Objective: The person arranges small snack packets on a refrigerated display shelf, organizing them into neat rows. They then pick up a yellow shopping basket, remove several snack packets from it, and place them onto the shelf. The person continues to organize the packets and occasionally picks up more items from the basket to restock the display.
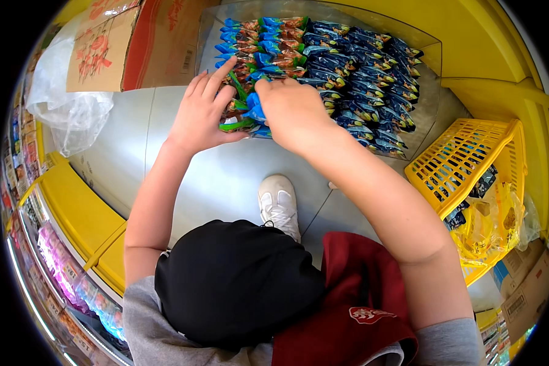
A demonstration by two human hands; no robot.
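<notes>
A clear plastic bin (432, 105) holds rows of small snack packets: blue-and-green packets (281, 34) on the left and dark blue packets (375, 82) across the middle and right. My left hand (206, 110) rests with spread fingers against the packets at the bin's near left corner, its index finger reaching over them. Close beside it, my right hand (293, 110) has its fingers bent down around a blue packet (255, 107) in the near part of the second row. The fingertips of my right hand are partly hidden, and the packet's lower end is too.
An open cardboard box (160, 50) and a clear plastic bag (73, 110) lie left of the bin. A tilted yellow basket (460, 158) with dark packets and a yellow plastic bag (489, 219) stands at right. Yellow shelving (78, 206) runs along the left; cardboard boxes (524, 288) are at lower right.
</notes>
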